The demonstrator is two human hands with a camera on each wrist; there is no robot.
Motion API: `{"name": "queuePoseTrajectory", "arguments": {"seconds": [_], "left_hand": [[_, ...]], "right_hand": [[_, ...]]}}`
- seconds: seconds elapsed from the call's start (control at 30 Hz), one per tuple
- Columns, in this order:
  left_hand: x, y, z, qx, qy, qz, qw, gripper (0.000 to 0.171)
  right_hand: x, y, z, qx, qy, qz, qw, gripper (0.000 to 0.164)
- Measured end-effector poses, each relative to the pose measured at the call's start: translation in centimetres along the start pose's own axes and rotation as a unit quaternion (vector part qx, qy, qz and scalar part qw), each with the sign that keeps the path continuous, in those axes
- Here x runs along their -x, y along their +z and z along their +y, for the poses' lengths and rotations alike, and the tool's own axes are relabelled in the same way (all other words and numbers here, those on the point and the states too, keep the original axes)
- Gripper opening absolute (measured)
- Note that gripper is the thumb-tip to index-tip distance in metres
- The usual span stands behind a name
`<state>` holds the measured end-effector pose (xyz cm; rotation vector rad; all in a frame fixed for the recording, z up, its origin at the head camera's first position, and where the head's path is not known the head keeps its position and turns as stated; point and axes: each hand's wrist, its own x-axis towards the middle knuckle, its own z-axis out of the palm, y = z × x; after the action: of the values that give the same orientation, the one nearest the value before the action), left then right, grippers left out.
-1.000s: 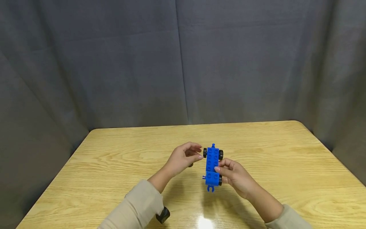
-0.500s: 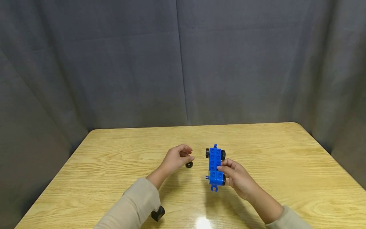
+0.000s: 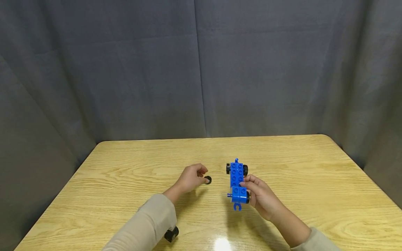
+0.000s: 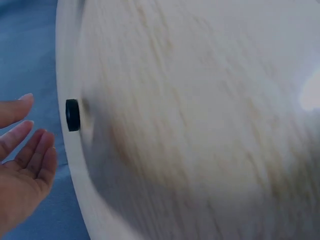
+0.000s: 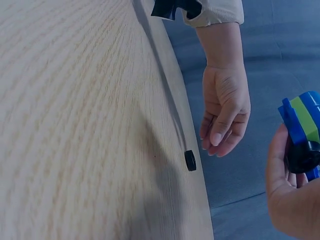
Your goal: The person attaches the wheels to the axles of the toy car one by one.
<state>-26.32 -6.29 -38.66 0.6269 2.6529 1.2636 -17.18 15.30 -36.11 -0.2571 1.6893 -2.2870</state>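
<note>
My right hand point(image 3: 262, 198) grips a blue toy vehicle base point(image 3: 237, 179) with studs on top, held above the table. Black wheels sit on both far sides and at its near right. A bare axle stub point(image 3: 229, 195) sticks out at the near left, and a small hook point(image 3: 237, 206) is at the near end. In the right wrist view, a green part point(image 5: 305, 117) shows on the vehicle's side. My left hand point(image 3: 190, 178) hovers with loosely bent fingers near a loose black wheel point(image 4: 73, 115) on the table; a gap between them shows in both wrist views.
The wood-grain table point(image 3: 125, 174) extends on all sides of the hands. Behind it and at its sides hangs a dark grey curtain point(image 3: 141, 87). A black device point(image 3: 171, 234) is at the left sleeve.
My left hand has drawn back leftward from the vehicle's side and come down toward the loose wheel. The right hand, holding the vehicle, has shifted slightly right.
</note>
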Motion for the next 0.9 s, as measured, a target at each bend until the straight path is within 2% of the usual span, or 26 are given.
{"name": "queuePoseTrajectory", "arguments": {"seconds": [0.2,0.6,0.9], "left_hand": [[-0.2,0.6,-0.3,-0.027,-0.008,-0.009,0.9996,0.028],[-0.8,1.3,-0.6,-0.073,0.017,-0.008,0.9972,0.026],[-0.8,1.7,-0.4,-0.131,0.012,-0.007,0.9913,0.030]], "right_hand": [[-0.1,-0.1,0.1,-0.003,0.002,0.004,1.000,0.006],[-0.1,-0.1,0.1,0.002,0.006,0.017,1.000,0.002],[0.0,-0.2,0.1,0.009,-0.003,0.035,0.999,0.008]]}}
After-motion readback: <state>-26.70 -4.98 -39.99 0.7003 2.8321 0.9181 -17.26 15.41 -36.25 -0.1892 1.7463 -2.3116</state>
